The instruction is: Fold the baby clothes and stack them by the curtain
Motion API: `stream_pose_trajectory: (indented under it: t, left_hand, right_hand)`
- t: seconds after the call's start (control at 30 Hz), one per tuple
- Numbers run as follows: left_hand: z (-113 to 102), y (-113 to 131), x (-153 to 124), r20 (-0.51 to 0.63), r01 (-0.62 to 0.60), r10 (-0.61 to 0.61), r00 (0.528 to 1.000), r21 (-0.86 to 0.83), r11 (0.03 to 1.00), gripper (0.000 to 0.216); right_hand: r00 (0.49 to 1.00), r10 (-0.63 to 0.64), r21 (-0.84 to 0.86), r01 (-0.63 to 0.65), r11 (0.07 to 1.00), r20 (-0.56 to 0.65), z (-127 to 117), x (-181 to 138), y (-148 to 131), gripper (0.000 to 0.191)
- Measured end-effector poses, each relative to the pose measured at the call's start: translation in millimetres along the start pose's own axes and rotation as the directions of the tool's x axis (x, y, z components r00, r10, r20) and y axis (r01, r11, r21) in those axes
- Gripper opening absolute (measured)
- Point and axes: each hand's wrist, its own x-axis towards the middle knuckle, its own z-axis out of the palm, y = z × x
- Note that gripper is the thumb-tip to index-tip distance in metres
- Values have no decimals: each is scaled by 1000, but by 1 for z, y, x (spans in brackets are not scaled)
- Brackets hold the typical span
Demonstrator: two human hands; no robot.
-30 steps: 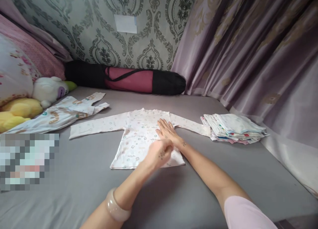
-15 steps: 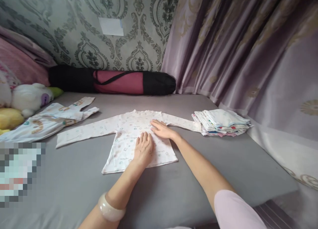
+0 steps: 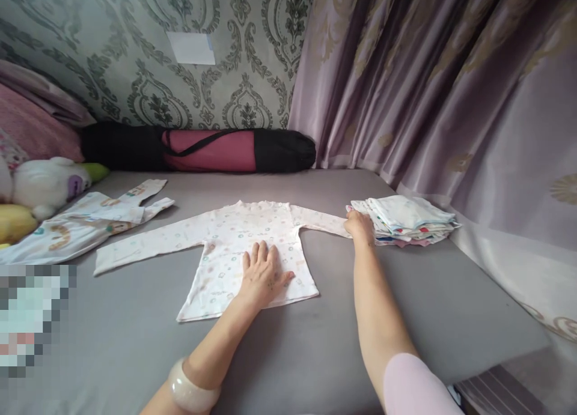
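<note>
A small white long-sleeved shirt (image 3: 234,235) with a pale print lies spread on the grey bed sheet, both sleeves stretched outward. My left hand (image 3: 262,274) rests flat on its lower body, fingers spread. At the end of the right-hand sleeve, my right hand (image 3: 359,226) has its fingers closed on the cuff, which they mostly hide. Just beyond that hand is a stack of folded clothes (image 3: 410,217).
Other printed clothes (image 3: 90,223) lie loosely at the left, beside a white plush toy (image 3: 45,184) and a yellow one (image 3: 15,223). Along the wall runs a black and red long bag (image 3: 211,151). A purple curtain (image 3: 406,102) hangs at the right, by the grey bed's (image 3: 433,313) edge.
My right hand has moved from the shirt's chest out to the right sleeve's cuff and closed on it. My left hand stays on the shirt, its thumb now spread out.
</note>
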Motion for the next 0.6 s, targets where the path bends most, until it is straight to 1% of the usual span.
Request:
stream_pose_trajectory:
  t: [0.1, 0.17, 0.27, 0.33, 0.4, 0.47, 0.53, 0.6]
  left_hand:
    - [0, -1, 0, -12, -9, 9, 1000, 0, 1000, 71]
    - [-4, 0, 0, -5, -5, 5, 1000, 13, 1000, 70]
    - [-18, 2, 2, 22, -16, 15, 1000, 39, 999, 64]
    - [-29, -1, 9, 56, -38, 35, 998, 40, 998, 55]
    - [-36, -7, 24, 84, -57, 57, 995, -6, 998, 44]
    - [-38, -17, 47, 64, -79, 86, 994, -103, 991, 37]
    - [-34, -25, 75, -17, -142, 141, 990, -193, 971, 34]
    - [-29, -30, 104, -93, -243, 228, 969, -211, 947, 30]
  right_hand:
    - [1000, 18, -76, -17, 997, 8, 6, 4, -1, 39]
    - [999, 43, -136, -42, 990, 3, 8, 7, -3, 40]
    - [998, 63, -155, -59, 986, 22, 9, 9, -5, 40]
    - [996, 83, -139, -76, 987, 44, 6, 9, -5, 40]
    - [995, 91, -122, -87, 989, 29, 1, 9, -5, 39]
    - [998, 61, -103, -60, 993, 4, -5, 10, -3, 36]
    - [1000, -5, -28, 5, 1000, 4, -13, 12, 2, 28]
    - [998, -67, 149, 65, 987, 6, -20, 15, 9, 20]
